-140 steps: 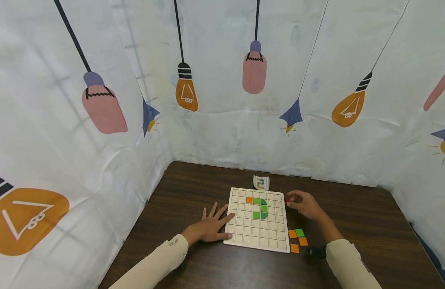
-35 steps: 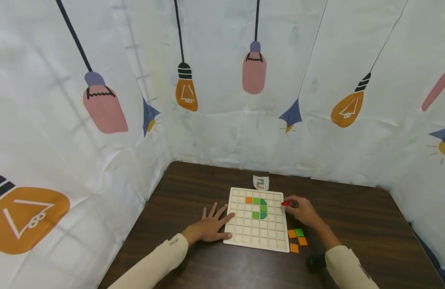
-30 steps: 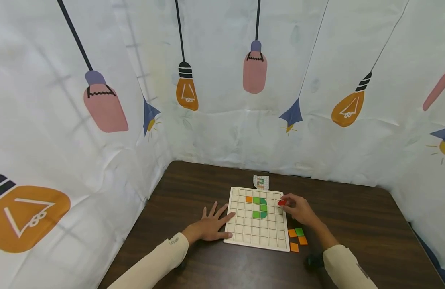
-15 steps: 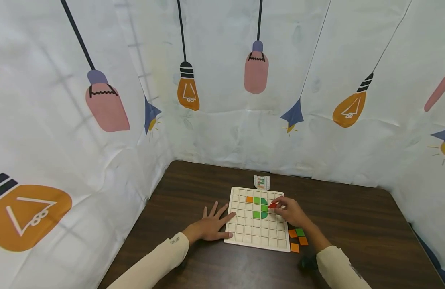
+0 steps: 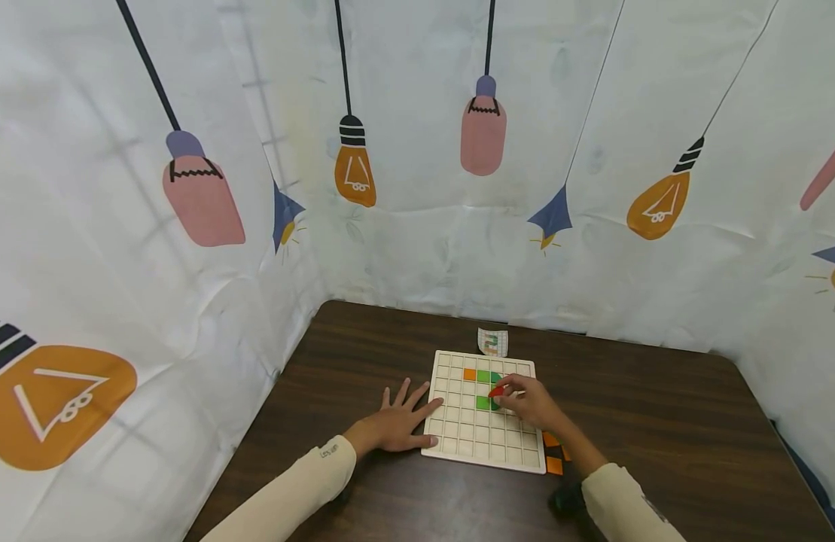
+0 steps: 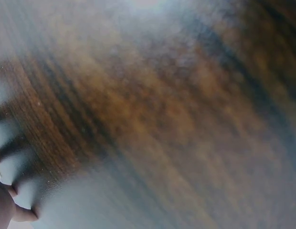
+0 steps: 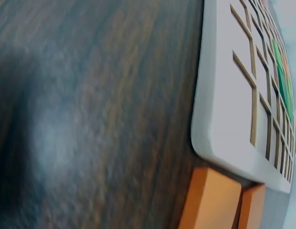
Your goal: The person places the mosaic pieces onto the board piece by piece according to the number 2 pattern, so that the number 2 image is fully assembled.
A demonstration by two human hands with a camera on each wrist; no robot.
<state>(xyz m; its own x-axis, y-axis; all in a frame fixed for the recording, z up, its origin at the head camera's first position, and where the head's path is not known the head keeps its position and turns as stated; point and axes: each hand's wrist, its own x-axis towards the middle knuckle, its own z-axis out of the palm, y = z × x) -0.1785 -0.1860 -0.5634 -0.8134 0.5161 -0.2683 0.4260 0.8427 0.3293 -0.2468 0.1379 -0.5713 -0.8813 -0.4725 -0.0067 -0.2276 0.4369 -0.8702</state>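
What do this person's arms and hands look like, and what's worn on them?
The left hand and right hand wear no gloves. The left sleeve and right sleeve are cream, ending short of the hands. Dark lettering, too small to read, sits near the left sleeve's end; the right sleeve bears a dark mark.

Looks glossy, wood-grained on the table [image 5: 376, 339]; smooth, matt on the grid board [image 5: 481, 433]; creased on the wall sheeting [image 5: 424, 241].
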